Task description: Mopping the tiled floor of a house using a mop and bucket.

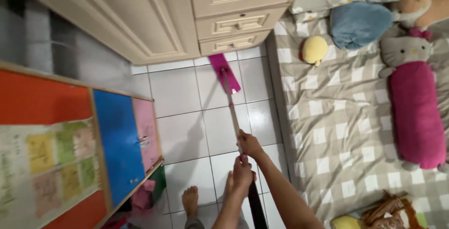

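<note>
A flat mop with a pink head [223,72] lies on the white tiled floor [182,130], its head close to the cream wardrobe's drawers. Its thin pole [232,112] runs back towards me. My right hand [250,145] grips the pole higher up. Just below it, my left hand [242,175] is wrapped around the dark grip of the same pole. Both of my forearms reach in from the bottom edge. My bare feet [189,201] stand on the tiles beneath the hands.
A cream wardrobe [154,18] with two drawers [238,23] stands ahead. On the right, a bed with a checked sheet [336,116] carries a pink cat bolster [414,107], a yellow plush [314,50] and a blue cushion [358,23]. An orange, blue and pink cabinet [117,135] stands at the left.
</note>
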